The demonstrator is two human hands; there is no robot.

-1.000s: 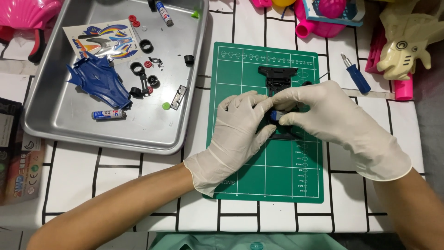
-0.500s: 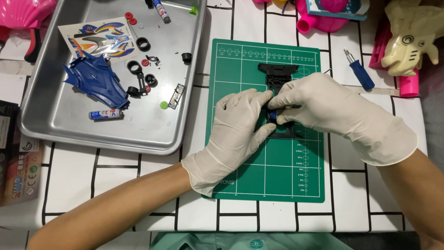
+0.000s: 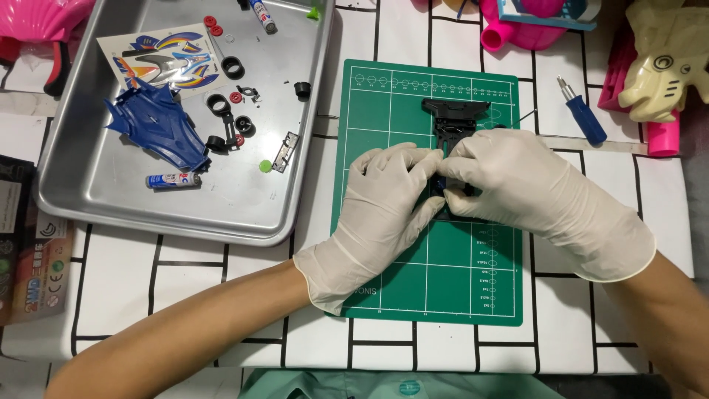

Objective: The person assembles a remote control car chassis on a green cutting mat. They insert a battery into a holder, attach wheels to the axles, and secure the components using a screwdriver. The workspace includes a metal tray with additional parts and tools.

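A black toy-car chassis (image 3: pixel 452 118) lies on a green cutting mat (image 3: pixel 458 273), its far end showing beyond my fingers. My left hand (image 3: pixel 380 214), in a white glove, grips the chassis from the left. Gloved as well, my right hand (image 3: pixel 517 185) pinches its middle from the right, where a small blue part peeks out between the fingertips. The near half of the chassis is hidden under both hands.
A metal tray (image 3: pixel 96 196) at the left holds a blue car body (image 3: pixel 156 133), a sticker sheet (image 3: pixel 159 60), black wheels (image 3: pixel 221 122), batteries (image 3: pixel 172 179) and small parts. A blue screwdriver (image 3: pixel 583 114) lies right of the mat. Pink and cream toys line the far edge.
Both hands stay on the chassis. My right hand has shifted slightly left over it and the fingertips have closed in tighter around its middle.
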